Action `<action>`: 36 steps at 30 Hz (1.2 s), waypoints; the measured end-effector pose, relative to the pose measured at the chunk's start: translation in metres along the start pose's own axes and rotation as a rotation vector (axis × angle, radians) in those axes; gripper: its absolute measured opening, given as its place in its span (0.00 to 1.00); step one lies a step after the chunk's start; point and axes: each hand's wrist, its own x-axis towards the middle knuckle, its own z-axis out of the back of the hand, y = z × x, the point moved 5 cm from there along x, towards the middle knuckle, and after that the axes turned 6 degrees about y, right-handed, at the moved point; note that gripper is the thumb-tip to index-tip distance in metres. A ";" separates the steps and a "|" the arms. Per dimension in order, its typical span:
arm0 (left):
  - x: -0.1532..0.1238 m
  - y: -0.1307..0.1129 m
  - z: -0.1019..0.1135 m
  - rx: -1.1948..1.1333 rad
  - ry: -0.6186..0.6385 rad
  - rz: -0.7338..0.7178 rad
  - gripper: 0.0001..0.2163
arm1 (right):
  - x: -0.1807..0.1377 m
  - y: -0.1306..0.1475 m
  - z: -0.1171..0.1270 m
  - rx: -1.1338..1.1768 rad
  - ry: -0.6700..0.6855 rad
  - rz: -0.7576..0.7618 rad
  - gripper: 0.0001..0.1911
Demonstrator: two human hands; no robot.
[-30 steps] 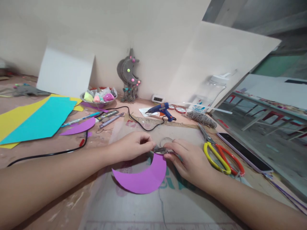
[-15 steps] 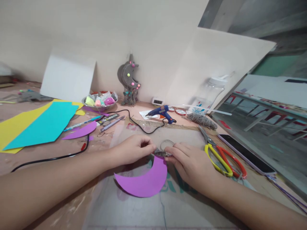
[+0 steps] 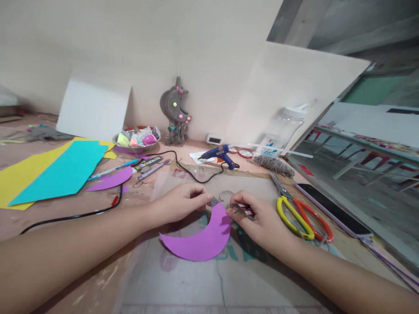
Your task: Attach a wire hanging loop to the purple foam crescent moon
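Observation:
A purple paper crescent (image 3: 199, 244) is held above the plastic-covered work surface, its upper tip at my left hand (image 3: 188, 201). The left thumb and fingers are closed in a pinch at that tip, where a small grey patch of yarn (image 3: 214, 201) shows. Beside the crescent's right edge is my right hand (image 3: 258, 218), its fingers curled round a small dark grey, partly reddish bundle that looks like yarn (image 3: 242, 210). A thin grey strand (image 3: 225, 192) loops behind the tip, between the hands. The fingers partly cover the bundle.
Scissors (image 3: 296, 213) and a phone (image 3: 332, 209) lie to the right. Behind are a blue glue gun (image 3: 216, 153), grey yarn skein (image 3: 275, 165), bottle (image 3: 283, 131) and a grey moon ornament (image 3: 175, 109). Coloured paper (image 3: 62, 172) and a black cord (image 3: 81, 214) lie left.
My right hand has drawn back to the right from the tip and turned, showing the bundle in its fingers. The crescent has shifted slightly up and right. My left hand stays at the tip.

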 end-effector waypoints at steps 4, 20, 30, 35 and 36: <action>0.000 0.000 0.000 -0.037 -0.003 -0.007 0.13 | 0.003 -0.003 -0.005 0.068 0.074 -0.053 0.07; -0.002 0.002 -0.004 -0.035 0.058 0.050 0.12 | 0.007 -0.006 -0.014 0.460 0.176 -0.204 0.17; 0.001 0.005 -0.001 -0.074 0.057 0.034 0.10 | 0.008 -0.003 -0.013 0.477 0.178 -0.174 0.15; 0.002 0.007 0.001 -0.098 0.015 0.016 0.14 | 0.007 -0.007 -0.015 0.476 0.210 -0.160 0.15; 0.002 0.007 0.001 -0.112 0.010 0.016 0.14 | 0.007 -0.007 -0.015 0.463 0.208 -0.150 0.15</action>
